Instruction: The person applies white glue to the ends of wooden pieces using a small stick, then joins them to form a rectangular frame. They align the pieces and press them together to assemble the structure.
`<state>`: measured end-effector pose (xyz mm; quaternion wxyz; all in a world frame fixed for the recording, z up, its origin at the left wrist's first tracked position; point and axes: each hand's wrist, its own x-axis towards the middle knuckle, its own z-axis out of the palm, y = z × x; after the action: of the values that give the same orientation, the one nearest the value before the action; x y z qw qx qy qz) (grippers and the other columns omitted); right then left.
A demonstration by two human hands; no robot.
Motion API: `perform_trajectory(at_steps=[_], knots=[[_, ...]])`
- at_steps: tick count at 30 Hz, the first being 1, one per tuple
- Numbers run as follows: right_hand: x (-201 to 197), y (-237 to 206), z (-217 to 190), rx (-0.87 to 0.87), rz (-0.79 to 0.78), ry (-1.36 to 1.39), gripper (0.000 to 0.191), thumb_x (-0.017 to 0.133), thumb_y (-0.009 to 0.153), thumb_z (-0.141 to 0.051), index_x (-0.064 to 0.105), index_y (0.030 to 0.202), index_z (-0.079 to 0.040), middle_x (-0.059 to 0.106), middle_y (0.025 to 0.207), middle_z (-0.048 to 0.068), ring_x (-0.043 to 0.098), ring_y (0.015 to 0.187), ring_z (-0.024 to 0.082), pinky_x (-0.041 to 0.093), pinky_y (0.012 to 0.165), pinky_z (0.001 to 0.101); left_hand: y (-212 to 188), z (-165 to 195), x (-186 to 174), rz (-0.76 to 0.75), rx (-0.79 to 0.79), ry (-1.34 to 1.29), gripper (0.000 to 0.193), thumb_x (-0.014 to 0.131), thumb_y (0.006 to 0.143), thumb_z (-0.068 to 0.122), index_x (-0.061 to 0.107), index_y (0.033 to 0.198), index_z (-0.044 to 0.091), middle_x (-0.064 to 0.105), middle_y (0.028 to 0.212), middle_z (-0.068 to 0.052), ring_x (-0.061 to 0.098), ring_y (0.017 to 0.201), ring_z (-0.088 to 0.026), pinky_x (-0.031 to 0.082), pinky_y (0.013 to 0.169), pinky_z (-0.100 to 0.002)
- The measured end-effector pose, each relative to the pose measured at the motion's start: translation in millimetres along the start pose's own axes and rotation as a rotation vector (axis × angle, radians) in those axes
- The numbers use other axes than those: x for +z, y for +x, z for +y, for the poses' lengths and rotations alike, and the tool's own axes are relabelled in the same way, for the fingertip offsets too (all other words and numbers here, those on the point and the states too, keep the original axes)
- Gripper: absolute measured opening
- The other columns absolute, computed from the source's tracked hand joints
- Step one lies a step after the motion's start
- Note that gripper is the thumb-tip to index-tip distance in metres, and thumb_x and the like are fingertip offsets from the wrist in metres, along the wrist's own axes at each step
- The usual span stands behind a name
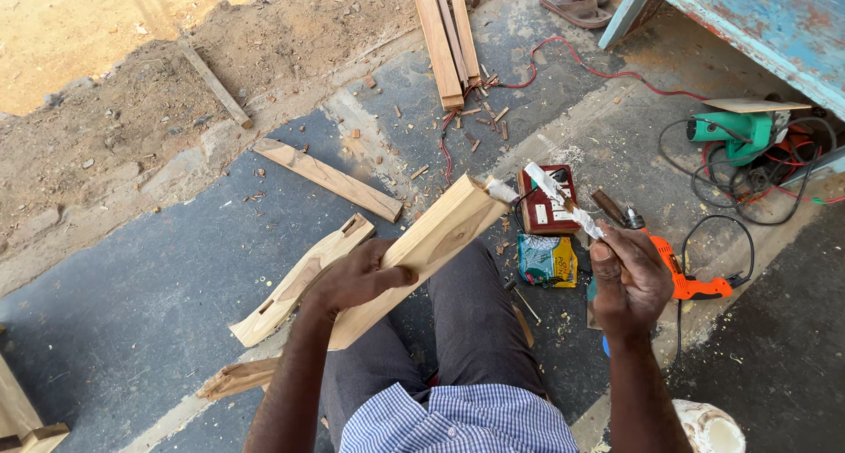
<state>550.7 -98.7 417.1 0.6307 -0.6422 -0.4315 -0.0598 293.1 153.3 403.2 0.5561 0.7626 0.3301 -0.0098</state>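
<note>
The left hand is closed around a long wood piece, holding it tilted over the person's lap, with its far end pointing up and away. That end has a cut recess, and some white paste already sits on its tip. The right hand grips a thin stick coated white, with its tip just beside that end. So the spreading seems begun but not finished; most of the recess looks bare.

Left of the wood piece, a second shaped piece with cut slots lies on the floor, and it looks untouched. Beyond the wood piece lie a plank and a stack of slats. To its right are a red box, a small pouch, an orange drill and a green tool with tangled cables.

The floor is dark stone with wood chips and dust, bordered by sandy earth; a blue bench stands at the far right.
</note>
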Motion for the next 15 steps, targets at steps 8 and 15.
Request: perform_trajectory(at_steps=[8, 15], knots=[[-6, -15, -19, 0.11, -0.098, 0.032, 0.028, 0.07, 0.102, -0.012, 0.071, 0.126, 0.002, 0.068, 0.103, 0.004, 0.061, 0.088, 0.009, 0.05, 0.077, 0.0223, 2, 19, 14, 0.238, 0.379, 0.167, 0.066, 0.068, 0.075, 0.019, 0.062, 0.14, 0.012, 0.074, 0.113, -0.012, 0.075, 0.085, -0.023, 0.06, 0.079, -0.041], [15, -34, -15, 0.357, -0.128, 0.264, 0.03, 0.068, 0.102, -0.012, 0.072, 0.127, 0.005, 0.068, 0.094, 0.004, 0.058, 0.078, 0.007, 0.049, 0.069, 0.0212, -1, 20, 23, 0.302, 0.341, 0.197, 0.079, 0.069, 0.071, 0.017, 0.056, 0.149, 0.02, 0.073, 0.108, -0.01, 0.074, 0.087, -0.024, 0.06, 0.078, -0.042]])
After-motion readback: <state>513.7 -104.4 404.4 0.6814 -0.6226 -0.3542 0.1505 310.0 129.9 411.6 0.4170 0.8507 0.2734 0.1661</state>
